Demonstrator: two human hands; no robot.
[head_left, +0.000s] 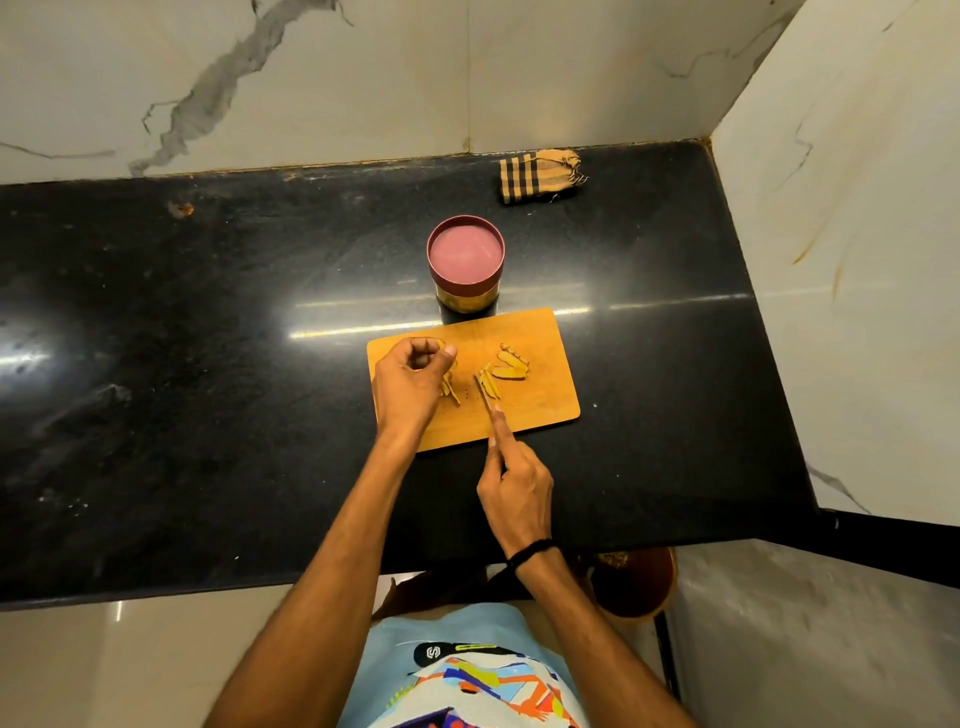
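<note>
A wooden cutting board (540, 395) lies on the black counter. Yellow-orange slices (511, 364) sit in a small heap at its middle right, and more strips (451, 387) lie by my left hand. My left hand (410, 379) is over the board's left part with fingers curled, pinching a yellow piece at the fingertips. My right hand (514, 483) grips a knife (485, 397) at the board's near edge, index finger stretched along its back, the blade pointing at the sliced pieces.
A jar with a maroon lid (466, 254) stands just behind the board. A folded checked cloth (540, 176) lies at the back right near the wall. Marble walls close in the back and right. A brown pot (634, 587) sits below the counter's edge.
</note>
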